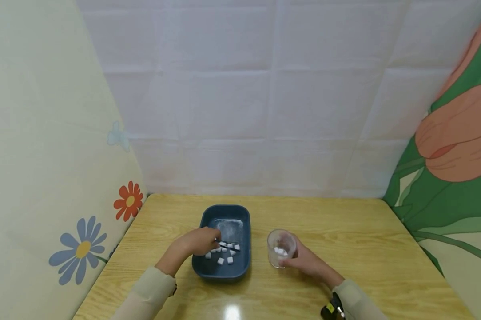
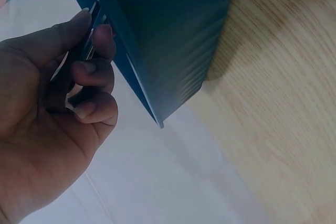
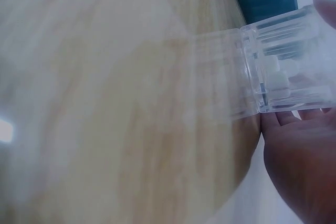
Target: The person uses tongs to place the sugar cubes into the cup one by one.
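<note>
My left hand (image 1: 198, 241) reaches over the left rim of a dark blue rectangular tray (image 1: 246, 222). It grips a pair of dark tongs (image 2: 59, 90) between thumb and curled fingers; in the head view their slim end lies among several white sugar cubes (image 1: 220, 261) in the tray's near half. White powder dusts the far half of the tray floor. To the right of the tray, my right hand (image 1: 306, 260) holds a clear glass (image 1: 272, 254) round its right side, with the fingers behind it. Some white cubes (image 3: 278, 77) lie at the glass bottom, and the glass stands upright on the table.
Both tray and glass are on a light wood table (image 1: 344, 231). A white cloth (image 1: 224, 106) hangs behind it, with flower-printed cloth at the left and right sides. Beside the right sleeve a black strap device (image 1: 331, 309) shows at the wrist.
</note>
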A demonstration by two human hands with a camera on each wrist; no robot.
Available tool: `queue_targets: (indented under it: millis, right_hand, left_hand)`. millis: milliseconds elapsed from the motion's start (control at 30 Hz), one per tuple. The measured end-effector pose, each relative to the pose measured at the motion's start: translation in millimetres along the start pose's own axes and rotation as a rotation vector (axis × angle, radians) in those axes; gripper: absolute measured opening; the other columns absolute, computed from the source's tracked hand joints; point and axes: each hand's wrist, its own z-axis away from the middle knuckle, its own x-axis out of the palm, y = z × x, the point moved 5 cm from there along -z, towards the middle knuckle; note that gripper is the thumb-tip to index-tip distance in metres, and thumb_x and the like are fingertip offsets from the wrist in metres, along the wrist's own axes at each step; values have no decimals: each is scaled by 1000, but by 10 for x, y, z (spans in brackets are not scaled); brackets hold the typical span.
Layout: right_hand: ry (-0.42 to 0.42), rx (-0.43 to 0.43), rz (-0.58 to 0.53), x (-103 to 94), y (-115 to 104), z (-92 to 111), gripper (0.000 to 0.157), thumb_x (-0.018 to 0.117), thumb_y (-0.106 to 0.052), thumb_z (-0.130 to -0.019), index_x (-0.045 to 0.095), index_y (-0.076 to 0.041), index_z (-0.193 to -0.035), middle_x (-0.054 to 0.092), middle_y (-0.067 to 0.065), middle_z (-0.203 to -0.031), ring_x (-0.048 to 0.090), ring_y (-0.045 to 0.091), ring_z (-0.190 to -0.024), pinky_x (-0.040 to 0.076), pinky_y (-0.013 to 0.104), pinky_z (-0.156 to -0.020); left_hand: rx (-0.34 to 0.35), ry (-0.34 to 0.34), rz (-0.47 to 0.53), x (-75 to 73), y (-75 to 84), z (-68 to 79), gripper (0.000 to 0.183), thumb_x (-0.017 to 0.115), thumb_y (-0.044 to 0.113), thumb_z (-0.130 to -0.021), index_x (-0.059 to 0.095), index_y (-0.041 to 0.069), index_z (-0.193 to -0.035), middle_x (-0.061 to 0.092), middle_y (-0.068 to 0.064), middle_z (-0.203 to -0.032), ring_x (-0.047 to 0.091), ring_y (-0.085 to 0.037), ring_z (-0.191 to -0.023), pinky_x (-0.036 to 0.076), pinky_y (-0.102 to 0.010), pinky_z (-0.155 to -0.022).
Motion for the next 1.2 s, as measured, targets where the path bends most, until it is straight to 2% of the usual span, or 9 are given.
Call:
queue_targets:
  millis: [167,433,633,1200]
  right_hand:
    - [-7,-10,-5,-4,-2,0,86,76,-15,-77,22,-16,-144,40,17,-135,45,30,-119,40,28,-93]
    - [-6,5,-4,-11,-2,0,85,77,-15,-76,24,-17,-142,39,14,-136,43,30,-122,38,33,-95]
    - [-2,11,-2,-12,-16,7,85,77,-15,-76,24,-17,-142,40,14,-136,43,30,-121,38,33,-94]
    - [14,29,20,-10,-4,-6,88,77,-16,-76,21,-17,-144,40,15,-136,44,30,-122,38,34,-96]
  left_hand:
    - [3,-8,8,3,5,-12,21,57,21,-93,62,10,-110,63,1,-96,59,-10,-80,48,-30,-69]
    - [21,-13,-6,7,55,-21,17,57,20,-93,63,10,-105,61,2,-88,55,-7,-73,46,-28,-65]
    - [16,-25,5,-17,108,26,11,55,18,-94,61,12,-101,57,5,-82,51,-7,-68,43,-27,-62]
    - [32,-20,5,-7,106,57,7,52,17,-96,59,14,-97,56,5,-80,50,-7,-67,42,-27,-61]
